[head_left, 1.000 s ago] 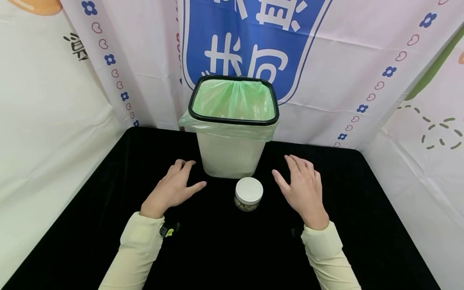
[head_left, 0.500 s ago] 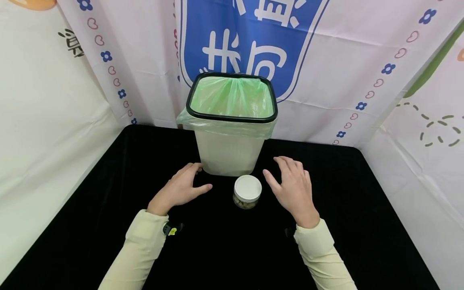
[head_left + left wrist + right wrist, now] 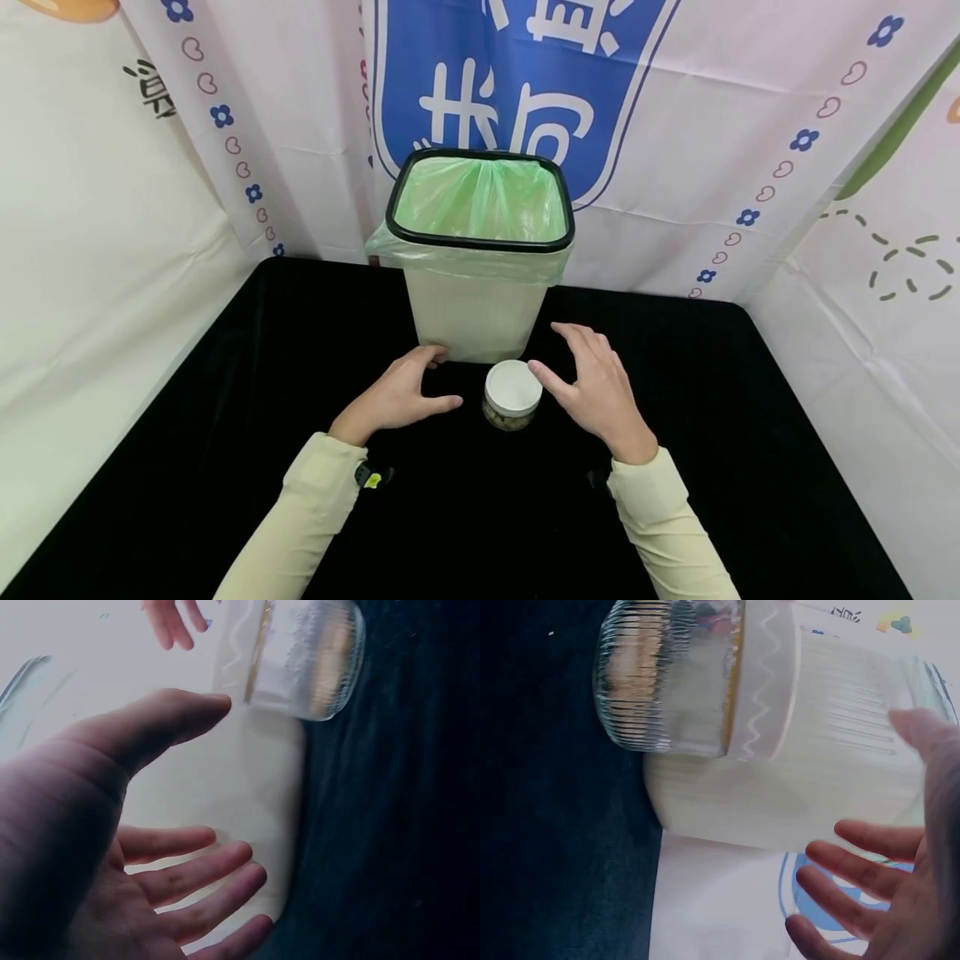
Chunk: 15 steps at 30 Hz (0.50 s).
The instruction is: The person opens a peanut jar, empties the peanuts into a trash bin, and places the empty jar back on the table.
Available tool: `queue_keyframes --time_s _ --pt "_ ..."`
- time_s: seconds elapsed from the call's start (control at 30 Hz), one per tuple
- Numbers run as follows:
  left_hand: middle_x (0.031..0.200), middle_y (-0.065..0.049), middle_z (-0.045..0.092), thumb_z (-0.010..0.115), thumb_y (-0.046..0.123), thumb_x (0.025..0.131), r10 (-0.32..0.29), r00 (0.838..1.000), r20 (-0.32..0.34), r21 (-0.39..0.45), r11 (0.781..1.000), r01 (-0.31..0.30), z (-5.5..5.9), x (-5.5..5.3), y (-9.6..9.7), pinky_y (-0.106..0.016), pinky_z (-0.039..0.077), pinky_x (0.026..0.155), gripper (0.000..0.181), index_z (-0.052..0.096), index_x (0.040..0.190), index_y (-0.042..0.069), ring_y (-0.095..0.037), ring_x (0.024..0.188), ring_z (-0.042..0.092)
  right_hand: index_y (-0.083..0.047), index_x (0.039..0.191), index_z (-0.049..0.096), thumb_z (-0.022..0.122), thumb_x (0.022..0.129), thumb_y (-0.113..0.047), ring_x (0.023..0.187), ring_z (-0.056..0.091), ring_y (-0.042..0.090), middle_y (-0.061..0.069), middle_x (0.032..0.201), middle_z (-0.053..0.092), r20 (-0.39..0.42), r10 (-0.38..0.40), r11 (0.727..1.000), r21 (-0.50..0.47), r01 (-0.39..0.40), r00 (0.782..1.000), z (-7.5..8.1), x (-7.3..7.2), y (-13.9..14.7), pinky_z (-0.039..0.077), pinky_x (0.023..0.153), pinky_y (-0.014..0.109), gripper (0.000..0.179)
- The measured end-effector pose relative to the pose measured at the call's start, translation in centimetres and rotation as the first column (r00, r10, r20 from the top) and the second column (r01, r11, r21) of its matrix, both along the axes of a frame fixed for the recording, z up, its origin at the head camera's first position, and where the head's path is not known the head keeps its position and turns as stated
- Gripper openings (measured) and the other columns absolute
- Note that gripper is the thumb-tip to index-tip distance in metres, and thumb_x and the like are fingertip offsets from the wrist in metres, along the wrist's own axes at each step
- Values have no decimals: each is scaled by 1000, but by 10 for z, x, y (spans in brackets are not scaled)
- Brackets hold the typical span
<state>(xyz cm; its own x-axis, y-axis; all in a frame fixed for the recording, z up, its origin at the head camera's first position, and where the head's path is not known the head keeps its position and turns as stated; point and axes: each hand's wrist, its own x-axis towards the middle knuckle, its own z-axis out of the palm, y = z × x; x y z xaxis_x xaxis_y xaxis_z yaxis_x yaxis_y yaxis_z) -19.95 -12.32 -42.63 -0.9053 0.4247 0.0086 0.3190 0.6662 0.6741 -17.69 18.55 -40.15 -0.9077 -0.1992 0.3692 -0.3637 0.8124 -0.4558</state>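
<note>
A small clear ribbed jar (image 3: 510, 417) with a white lid (image 3: 513, 386) stands upright on the black cloth, light brown pieces in its lower part. To its left is my left hand (image 3: 401, 390), fingers spread and thumb apart, holding nothing; its fingertips overlap the bin's base in the head view, and whether they touch it I cannot tell. On the other side my right hand (image 3: 600, 392) hovers, thumb tip beside the lid's edge, palm bare. In the right wrist view the jar (image 3: 675, 675) appears clear of the fingers. Behind it stands a cream trash bin (image 3: 480, 308) with a black rim.
A green plastic bag (image 3: 480, 200) lines the bin and hangs over its outside. Black cloth (image 3: 480, 517) covers the table. Printed white curtains (image 3: 300, 125) enclose the back and sides, close behind the bin.
Both hands have moved inward toward the jar, the left one rightward and the right one leftward. The jar and the bin have stayed in place on the table.
</note>
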Motion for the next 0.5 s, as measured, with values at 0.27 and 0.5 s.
queue_keyframes --time_s 0.27,0.5 --pt "146 -22 60 83 35 89 -20 999 -41 80 997 23 -11 -1 11 -59 50 110 78 50 150 0 -40 132 60 -15 154 52 73 92 -63 142 51 32 7 154 55 90 84 996 -16 -82 992 -11 -8 3 44 116 58 82" --pt "142 -21 62 86 36 83 -57 994 -90 123 990 68 -23 1 21 -57 51 109 82 52 148 -1 -38 130 62 -16 156 49 77 86 -67 147 48 30 5 155 53 161 119 993 -25 -116 980 -20 -11 3 41 120 59 91"
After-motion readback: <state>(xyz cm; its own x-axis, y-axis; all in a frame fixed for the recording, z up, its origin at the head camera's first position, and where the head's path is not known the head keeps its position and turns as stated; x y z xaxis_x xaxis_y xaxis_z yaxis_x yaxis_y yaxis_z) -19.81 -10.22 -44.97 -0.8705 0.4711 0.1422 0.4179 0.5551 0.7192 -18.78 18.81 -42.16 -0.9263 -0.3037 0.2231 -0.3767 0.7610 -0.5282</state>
